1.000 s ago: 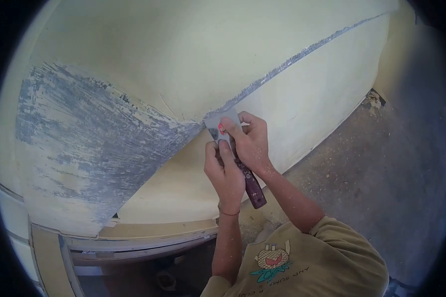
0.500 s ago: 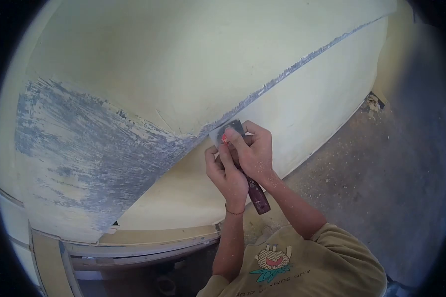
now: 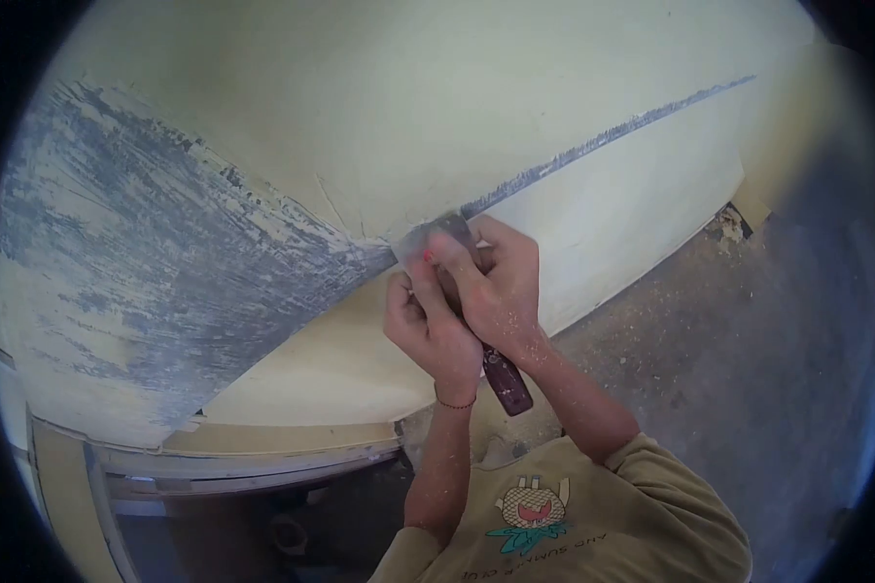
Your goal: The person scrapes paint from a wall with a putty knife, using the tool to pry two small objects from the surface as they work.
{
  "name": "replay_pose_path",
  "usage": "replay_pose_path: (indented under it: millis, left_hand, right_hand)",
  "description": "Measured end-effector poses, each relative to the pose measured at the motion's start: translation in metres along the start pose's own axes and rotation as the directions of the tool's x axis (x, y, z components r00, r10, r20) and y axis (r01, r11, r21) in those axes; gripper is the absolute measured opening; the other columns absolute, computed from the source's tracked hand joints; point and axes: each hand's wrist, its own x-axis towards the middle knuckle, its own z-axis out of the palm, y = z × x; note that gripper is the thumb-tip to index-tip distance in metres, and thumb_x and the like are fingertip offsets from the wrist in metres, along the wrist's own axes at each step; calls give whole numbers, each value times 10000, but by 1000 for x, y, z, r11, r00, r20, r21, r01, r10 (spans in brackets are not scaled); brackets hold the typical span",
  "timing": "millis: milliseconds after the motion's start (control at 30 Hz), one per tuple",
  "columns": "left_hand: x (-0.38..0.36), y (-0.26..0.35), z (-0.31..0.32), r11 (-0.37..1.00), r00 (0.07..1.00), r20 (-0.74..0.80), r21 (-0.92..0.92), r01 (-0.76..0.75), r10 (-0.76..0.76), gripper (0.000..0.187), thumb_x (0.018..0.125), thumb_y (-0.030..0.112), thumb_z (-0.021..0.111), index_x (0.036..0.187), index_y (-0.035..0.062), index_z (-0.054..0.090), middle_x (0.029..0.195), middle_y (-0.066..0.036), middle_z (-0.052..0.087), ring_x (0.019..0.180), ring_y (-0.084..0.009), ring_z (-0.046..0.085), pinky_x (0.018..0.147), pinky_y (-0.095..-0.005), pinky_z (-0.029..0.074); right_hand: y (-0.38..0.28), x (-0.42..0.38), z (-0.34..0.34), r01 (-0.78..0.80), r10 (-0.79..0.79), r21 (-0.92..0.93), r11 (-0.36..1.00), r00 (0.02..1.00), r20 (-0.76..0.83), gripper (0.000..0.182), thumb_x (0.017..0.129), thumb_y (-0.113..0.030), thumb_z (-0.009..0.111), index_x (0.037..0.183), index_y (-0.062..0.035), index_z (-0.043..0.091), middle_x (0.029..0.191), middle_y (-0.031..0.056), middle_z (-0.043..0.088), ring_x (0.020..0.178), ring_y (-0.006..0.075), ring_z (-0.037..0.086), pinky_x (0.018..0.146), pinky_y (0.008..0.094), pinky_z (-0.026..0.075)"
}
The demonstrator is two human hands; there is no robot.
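Both my hands grip one scraper, whose wide metal blade (image 3: 414, 243) lies against the cream hull-like surface (image 3: 360, 107). My left hand (image 3: 437, 330) is around its left side, thumb on the blade. On the right, my right hand (image 3: 501, 287) wraps the tool, its thumb also pressed near the blade. The dark red handle (image 3: 506, 381) sticks out below my hands. From the blade's right side a thin scraped grey line (image 3: 593, 146) runs up to the right. A broad scraped blue-grey patch (image 3: 185, 253) spreads to the left.
Beneath the curved surface, a wooden frame (image 3: 282, 437) runs along the lower left. The dusty concrete floor (image 3: 690, 360) lies at the right, with scraped flakes on it. A peeling patch (image 3: 731, 225) shows near the surface's right end.
My hands and the scraper have shifted slightly up and left in view. The view has turned a little, and the scraped patch appears higher and farther left.
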Motion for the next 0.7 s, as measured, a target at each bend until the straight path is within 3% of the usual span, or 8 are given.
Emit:
replay_pose_path:
  millis: [67, 167, 267, 367, 467, 600, 700]
  left_hand:
    - [2, 3, 0, 999, 999, 9, -12, 35, -35, 351, 1008, 159, 502, 682, 55, 424, 598, 52, 428, 573, -6, 368, 471, -205, 271]
    - [-3, -3, -7, 999, 999, 32, -2, 42, -41, 345, 1005, 153, 507, 685, 45, 439, 605, 49, 442, 578, -10, 373, 481, -209, 288]
    - [2, 0, -2, 1000, 999, 28, 11, 24, -24, 348, 1003, 153, 512, 682, 37, 442, 611, 45, 452, 579, -12, 376, 487, -213, 299]
    - [-3, 1, -7, 998, 998, 37, 3, 55, -55, 348, 1003, 158, 515, 685, 28, 459, 620, 41, 466, 589, -12, 387, 493, -210, 309]
    - [6, -1, -5, 999, 998, 61, 27, 25, -27, 341, 1003, 165, 515, 698, 15, 488, 639, 33, 493, 606, -14, 413, 507, -203, 328]
    - [1, 2, -9, 995, 992, 90, 48, 86, -90, 333, 1005, 175, 513, 721, 1, 523, 669, 17, 539, 637, -21, 450, 531, -200, 363]
    - [5, 4, 4, 1000, 999, 35, -1, 5, -5, 332, 1003, 184, 519, 737, -12, 548, 664, 11, 554, 631, -26, 467, 532, -208, 379]
  right_hand:
    - [-14, 3, 2, -29, 27, 76, 997, 999, 30, 242, 870, -58, 641, 673, 33, 534, 587, 40, 558, 552, 40, 504, 434, 237, 377]
    - [1, -7, 4, -52, 56, 80, 995, 997, -52, 217, 875, -71, 645, 703, 38, 569, 603, 46, 585, 536, 44, 514, 432, 232, 388]
    - [-5, 3, 2, -77, 77, 98, 992, 997, 6, 201, 875, -82, 649, 726, 42, 594, 594, 43, 589, 532, 48, 527, 437, 231, 401]
    - [3, -9, 4, -144, 151, 154, 978, 988, -38, 212, 871, -87, 656, 712, 39, 595, 575, 35, 579, 525, 49, 526, 435, 228, 398]
    - [-2, 3, 8, -21, 32, 162, 987, 997, -63, 238, 871, -97, 658, 685, 35, 589, 565, 31, 575, 519, 48, 511, 435, 233, 388]
    - [7, 1, 5, -73, 84, 133, 988, 994, -76, 252, 872, -99, 654, 667, 31, 587, 567, 31, 572, 526, 44, 496, 445, 241, 383]
    - [6, 5, 1, -54, 60, 145, 988, 998, -37, 249, 866, -101, 657, 672, 39, 589, 571, 40, 572, 540, 42, 491, 456, 250, 385]
